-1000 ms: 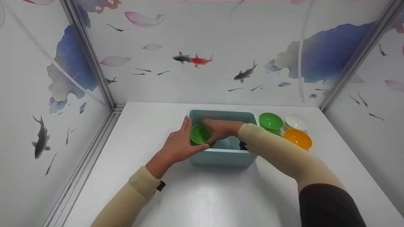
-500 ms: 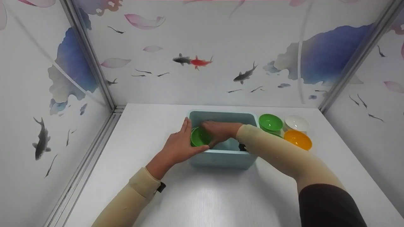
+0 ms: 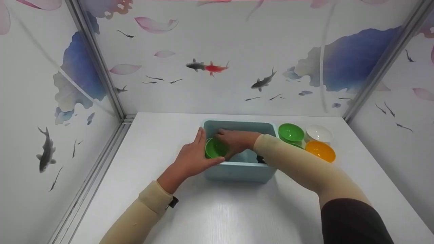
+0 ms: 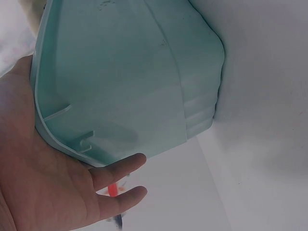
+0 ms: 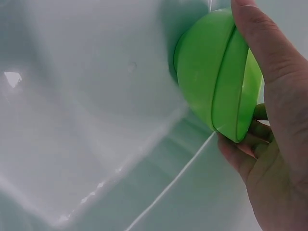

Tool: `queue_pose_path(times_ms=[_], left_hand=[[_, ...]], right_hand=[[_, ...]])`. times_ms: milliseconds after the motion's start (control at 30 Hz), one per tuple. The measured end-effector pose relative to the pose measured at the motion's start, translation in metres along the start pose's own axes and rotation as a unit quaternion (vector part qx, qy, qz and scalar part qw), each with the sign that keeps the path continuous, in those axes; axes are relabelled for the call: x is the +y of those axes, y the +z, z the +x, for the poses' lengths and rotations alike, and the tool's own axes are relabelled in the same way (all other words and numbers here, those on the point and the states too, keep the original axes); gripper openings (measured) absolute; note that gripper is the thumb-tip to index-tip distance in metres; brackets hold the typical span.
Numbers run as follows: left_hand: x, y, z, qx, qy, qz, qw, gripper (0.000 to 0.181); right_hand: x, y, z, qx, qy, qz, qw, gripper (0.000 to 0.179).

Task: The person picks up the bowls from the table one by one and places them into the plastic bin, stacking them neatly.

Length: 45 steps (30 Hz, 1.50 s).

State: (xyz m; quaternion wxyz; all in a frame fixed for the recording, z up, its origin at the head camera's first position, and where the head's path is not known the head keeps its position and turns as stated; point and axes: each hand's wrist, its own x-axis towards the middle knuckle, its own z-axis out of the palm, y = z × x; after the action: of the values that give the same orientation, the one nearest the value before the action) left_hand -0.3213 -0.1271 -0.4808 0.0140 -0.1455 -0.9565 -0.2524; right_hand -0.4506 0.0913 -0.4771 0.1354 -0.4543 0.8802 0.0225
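Observation:
A pale blue-green plastic basin (image 3: pixel 240 173) stands on the table. My left hand (image 3: pixel 191 157) rests at its left side, thumb over the front rim and fingers straight; in the left wrist view two fingers extend past the basin's outer wall (image 4: pixel 120 72). Inside the basin, my right hand (image 3: pixel 237 139) grips two nested green bowls (image 5: pixel 202 72) near the left end. Its thumb lies over the rims on one side, with the other fingers curled under the opposite side. The bowls are tipped on edge in the right wrist view, their outsides close to the basin's smooth inner surface.
Right of the basin sit a green bowl (image 3: pixel 291 132), a white bowl (image 3: pixel 318 133) and an orange bowl (image 3: pixel 320 151). Another green bowl (image 3: pixel 297 144) shows partly behind the right sleeve. Printed white panels (image 3: pixel 217 91) enclose the table (image 3: pixel 217 210).
Within the basin the green bowls have shifted slightly down and right with the right hand, and a second rim now shows at their edge. The left hand keeps its place on the basin.

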Motion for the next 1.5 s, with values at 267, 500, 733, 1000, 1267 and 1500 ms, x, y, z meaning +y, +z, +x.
queue_pose_path(times_ms=[267,500,733,1000,1267,1500], left_hand=[[0.000,0.000,-0.001,-0.002,0.001,0.005,1.0000,0.131],[0.001,0.000,-0.002,0.002,0.001,0.010,0.9999,0.132],[0.001,-0.002,0.001,0.013,0.006,0.006,0.9999,0.127],[-0.001,0.000,0.002,0.007,0.004,0.009,0.9999,0.128],[0.001,-0.001,0.002,-0.002,0.001,0.013,0.9999,0.135],[0.002,0.000,0.002,-0.003,0.002,0.009,1.0000,0.135]], right_hand=[[-0.002,0.000,0.002,0.000,-0.008,-0.009,0.9999,0.104],[0.002,-0.005,-0.001,-0.010,-0.011,0.025,0.9996,0.110],[0.010,-0.018,-0.009,-0.003,0.022,0.083,0.9963,0.114],[0.016,-0.034,-0.021,0.012,0.024,0.104,0.9943,0.105],[0.016,-0.055,-0.042,0.060,-0.001,0.130,0.9897,0.077],[0.019,-0.063,-0.065,0.105,-0.019,0.161,0.9813,0.060]])
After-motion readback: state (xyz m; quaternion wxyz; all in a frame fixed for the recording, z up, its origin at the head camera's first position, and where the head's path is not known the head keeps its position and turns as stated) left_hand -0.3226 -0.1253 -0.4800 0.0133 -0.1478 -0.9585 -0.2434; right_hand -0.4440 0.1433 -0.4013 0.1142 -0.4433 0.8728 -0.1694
